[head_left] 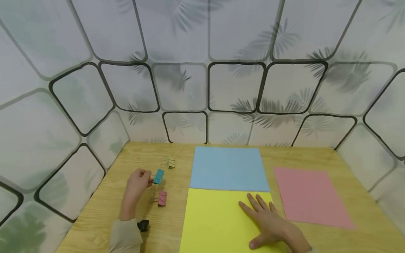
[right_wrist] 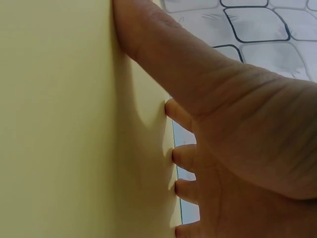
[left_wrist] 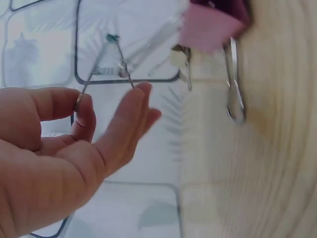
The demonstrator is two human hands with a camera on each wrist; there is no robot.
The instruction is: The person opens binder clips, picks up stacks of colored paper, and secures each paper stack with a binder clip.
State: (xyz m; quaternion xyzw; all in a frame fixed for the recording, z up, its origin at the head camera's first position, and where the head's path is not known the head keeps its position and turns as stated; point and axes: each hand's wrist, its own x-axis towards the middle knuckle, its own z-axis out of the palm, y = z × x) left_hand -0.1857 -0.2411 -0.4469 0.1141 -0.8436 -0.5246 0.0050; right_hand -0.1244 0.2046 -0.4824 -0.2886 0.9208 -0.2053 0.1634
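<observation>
My left hand (head_left: 138,184) pinches a blue binder clip (head_left: 159,176) by its wire handles, over the left part of the table. In the left wrist view the handles stand apart between thumb and fingers, with the clip's body only a small teal bit at the top. Below it in the head view lies a pink binder clip (head_left: 162,199), and above it a pale yellow binder clip (head_left: 171,162). My right hand (head_left: 265,221) rests spread on the yellow sheet (head_left: 209,218); its fingertips (right_wrist: 183,157) touch the paper in the right wrist view.
A blue sheet (head_left: 229,168) lies directly behind the yellow one, their edges meeting. To the right, a pink sheet (head_left: 313,196) lies slightly turned. A black binder clip (head_left: 143,225) is beside my left sleeve (head_left: 126,236). Patterned cloth (head_left: 181,88) surrounds the wooden table (head_left: 172,232).
</observation>
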